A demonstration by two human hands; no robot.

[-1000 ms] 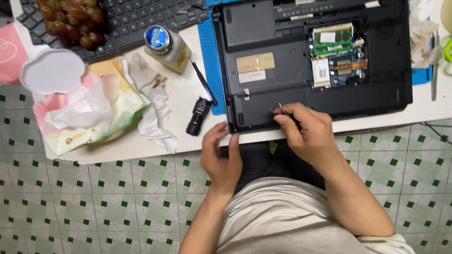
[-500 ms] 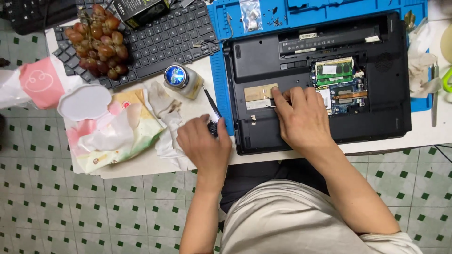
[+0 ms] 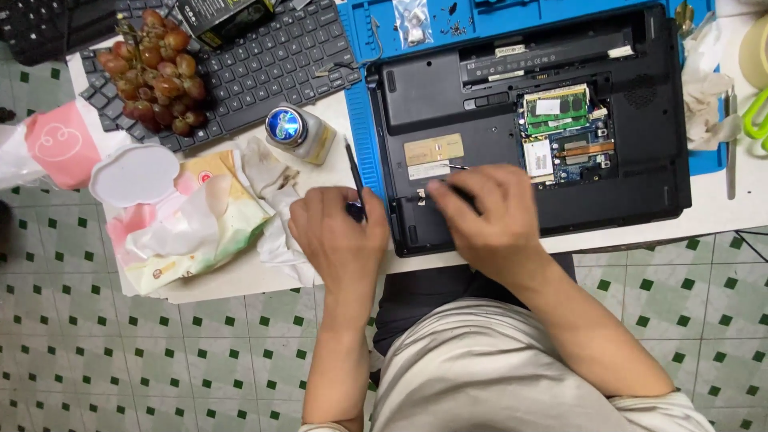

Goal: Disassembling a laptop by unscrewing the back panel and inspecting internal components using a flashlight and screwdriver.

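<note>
A black laptop lies bottom-up on a blue mat, with a bay open onto green memory modules and a small circuit board. My right hand rests on the laptop's near left part, closed on a thin screwdriver whose metal tip points at the tan label. My left hand sits on the table just left of the laptop. Its fingers curl around a small black tool, beside a thin black stick.
A blue-capped bottle, crumpled tissue and a wipes pack lie left of my left hand. Farther back are a white lid, grapes on a keyboard and a bag of screws. Tissue and green scissors sit right.
My left hand rose from the table edge onto the small black tool. My right hand slid left across the laptop's near edge with the screwdriver. The view shifted toward the table.
</note>
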